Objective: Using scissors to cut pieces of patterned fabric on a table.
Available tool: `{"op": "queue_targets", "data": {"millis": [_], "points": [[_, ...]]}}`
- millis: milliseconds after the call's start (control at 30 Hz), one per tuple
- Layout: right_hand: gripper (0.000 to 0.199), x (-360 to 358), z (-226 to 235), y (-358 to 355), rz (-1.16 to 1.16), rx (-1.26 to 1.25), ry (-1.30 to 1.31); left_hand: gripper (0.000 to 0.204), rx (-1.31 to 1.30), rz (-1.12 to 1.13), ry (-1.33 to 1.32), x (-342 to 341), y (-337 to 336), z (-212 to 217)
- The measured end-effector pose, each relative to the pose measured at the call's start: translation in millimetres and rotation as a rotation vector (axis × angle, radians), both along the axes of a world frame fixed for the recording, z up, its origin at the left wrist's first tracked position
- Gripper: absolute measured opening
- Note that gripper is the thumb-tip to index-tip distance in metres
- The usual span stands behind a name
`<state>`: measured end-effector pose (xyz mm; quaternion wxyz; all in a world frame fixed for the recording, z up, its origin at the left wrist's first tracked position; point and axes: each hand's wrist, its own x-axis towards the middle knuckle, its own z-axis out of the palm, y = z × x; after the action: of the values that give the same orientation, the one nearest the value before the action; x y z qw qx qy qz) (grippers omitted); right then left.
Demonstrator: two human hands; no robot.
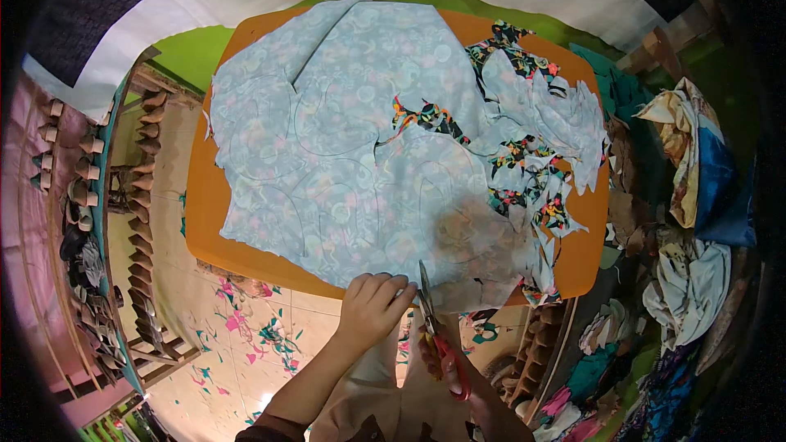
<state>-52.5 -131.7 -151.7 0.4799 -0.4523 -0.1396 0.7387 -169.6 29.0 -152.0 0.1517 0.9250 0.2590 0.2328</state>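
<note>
At the near edge of the orange table (214,221), your left hand (372,307) pressed curled fingers onto the pale floral fabric (344,131) spread across it. Just beside it, your right hand (446,360) gripped the red-handled scissors (438,331), blades nearly closed at the cloth's edge. Colourful scraps (532,172) lay right.
</note>
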Motion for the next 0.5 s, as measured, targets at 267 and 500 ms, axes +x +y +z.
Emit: {"op": "queue_targets", "data": {"millis": [267,500], "points": [[0.075,-6,6,9,-0.128,-0.312,0.184,0.023,-0.013,-0.009,-0.041,0,2,-3],[0.07,-19,9,6,-0.127,-0.136,0.118,0.024,-0.019,-0.066,-0.083,-6,6,-5]]}}
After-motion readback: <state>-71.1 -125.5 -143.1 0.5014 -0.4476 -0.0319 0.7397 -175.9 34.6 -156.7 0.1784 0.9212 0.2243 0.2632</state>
